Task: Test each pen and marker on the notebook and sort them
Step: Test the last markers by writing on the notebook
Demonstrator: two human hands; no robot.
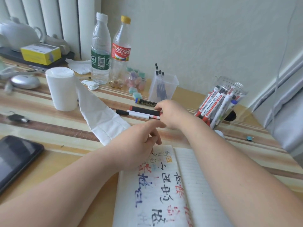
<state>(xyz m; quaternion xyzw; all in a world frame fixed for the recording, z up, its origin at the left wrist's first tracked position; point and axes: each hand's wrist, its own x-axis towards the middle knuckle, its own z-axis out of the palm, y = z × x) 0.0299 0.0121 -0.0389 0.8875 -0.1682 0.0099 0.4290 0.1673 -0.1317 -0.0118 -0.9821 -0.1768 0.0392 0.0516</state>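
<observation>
An open notebook (165,190) with red, blue and black test scribbles lies at the front. Beyond it three markers lie side by side on the desk: a black marker with red ends (145,110), a white marker with a black cap (136,114) and a dark marker with a blue cap (146,101). My right hand (172,114) reaches over their right ends, its curled fingers on the end of the black marker. My left hand (139,143) hovers over the notebook's top left corner, fingers loosely curled, holding nothing. A tilted clear jar (220,102) holds several markers.
A square clear cup (162,88) with pens stands behind the markers. A tissue roll (61,89) trails paper toward the notebook. Two bottles (109,51), small erasers, a mouse (25,81), a phone (16,159) and a yellow box (41,53) crowd the left and back.
</observation>
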